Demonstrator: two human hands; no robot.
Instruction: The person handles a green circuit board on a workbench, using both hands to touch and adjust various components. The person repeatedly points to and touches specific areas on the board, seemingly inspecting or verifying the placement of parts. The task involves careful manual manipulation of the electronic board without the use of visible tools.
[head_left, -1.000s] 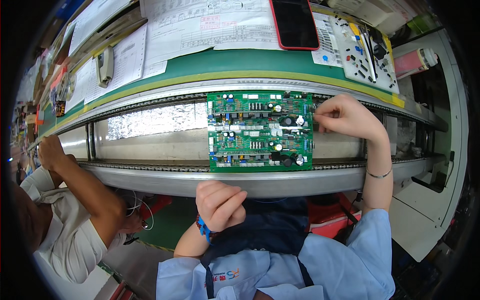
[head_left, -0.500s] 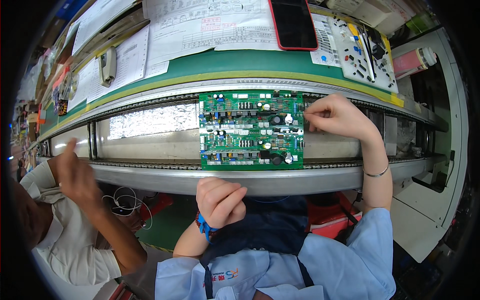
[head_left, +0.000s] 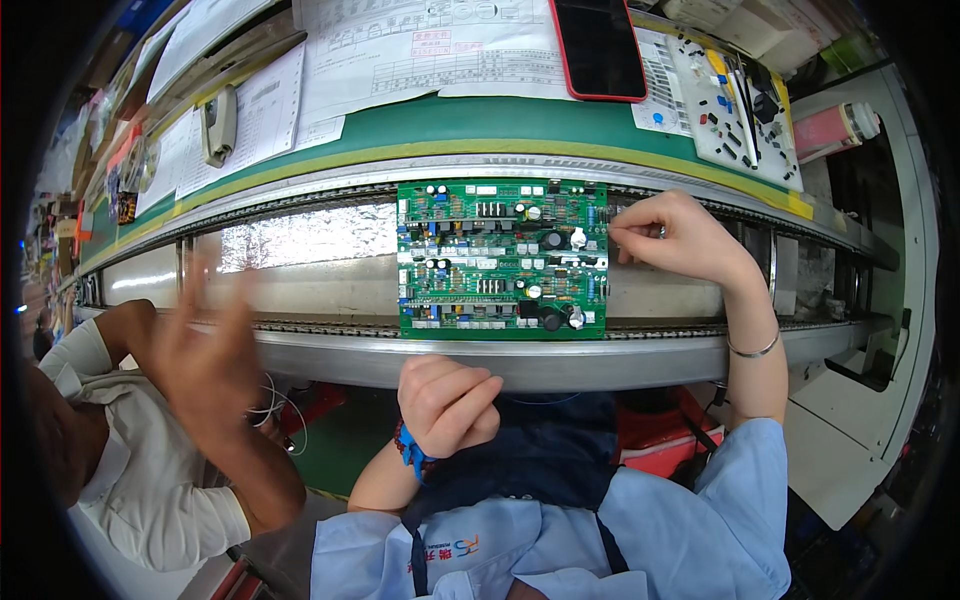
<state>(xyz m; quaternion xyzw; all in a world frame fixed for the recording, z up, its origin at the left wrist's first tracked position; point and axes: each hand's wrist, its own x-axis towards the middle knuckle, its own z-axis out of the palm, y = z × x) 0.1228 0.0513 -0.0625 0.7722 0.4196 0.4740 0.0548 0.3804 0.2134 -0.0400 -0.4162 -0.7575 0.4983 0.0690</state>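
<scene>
A green circuit board (head_left: 500, 252), filled with small electronic parts in two like halves, lies across the two conveyor rails in front of me. My right hand (head_left: 672, 235) is at the board's right edge, its thumb and fingers pinched together beside it. A small bright spot shows among those fingers, but I cannot tell what it is. On the near side of the front rail, my left hand (head_left: 447, 405) is curled closed below the board's near left corner. Whatever may be inside that curled hand is hidden.
A co-worker's blurred hand (head_left: 210, 350) reaches over the conveyor at the left. Beyond the back rail (head_left: 330, 190) lie papers (head_left: 400, 60), a red-edged phone (head_left: 597, 50), a stapler-like grey tool (head_left: 217, 128) and a white board with loose small parts (head_left: 735, 120).
The co-worker's hand has moved right, toward the circuit board. My two hands stay almost where they were, and the circuit board has not visibly moved.
</scene>
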